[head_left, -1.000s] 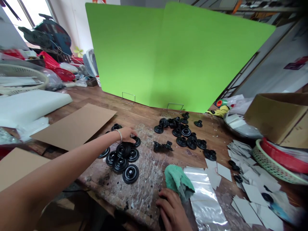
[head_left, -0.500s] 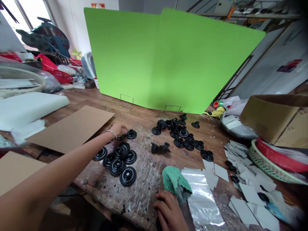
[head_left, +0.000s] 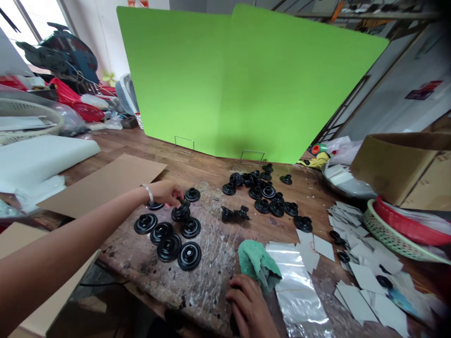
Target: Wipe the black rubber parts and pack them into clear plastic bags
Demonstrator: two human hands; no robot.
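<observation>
My left hand [head_left: 165,193] reaches over a group of black round plastic parts [head_left: 169,234] on the worn wooden table [head_left: 211,272]. Its fingers pinch one black part [head_left: 181,210] at the group's far side, beside another single part [head_left: 192,194]. My right hand [head_left: 248,307] rests at the table's near edge with curled fingers, touching a green cloth [head_left: 258,263]. What lies under that hand is hidden. A second pile of black parts [head_left: 268,195] sits farther back, and a small black piece [head_left: 234,214] lies between the two groups.
A green screen [head_left: 239,84] stands across the back. Cardboard sheets [head_left: 105,183] lie left. A clear plastic bag [head_left: 299,286] and scattered white cards [head_left: 362,281] lie right, beside a basket [head_left: 398,230], a metal dish [head_left: 345,183] and a cardboard box [head_left: 401,164].
My left hand drew back from the far black parts toward the near group and closed on one part. The view shifted slightly. My right hand stayed by the green cloth.
</observation>
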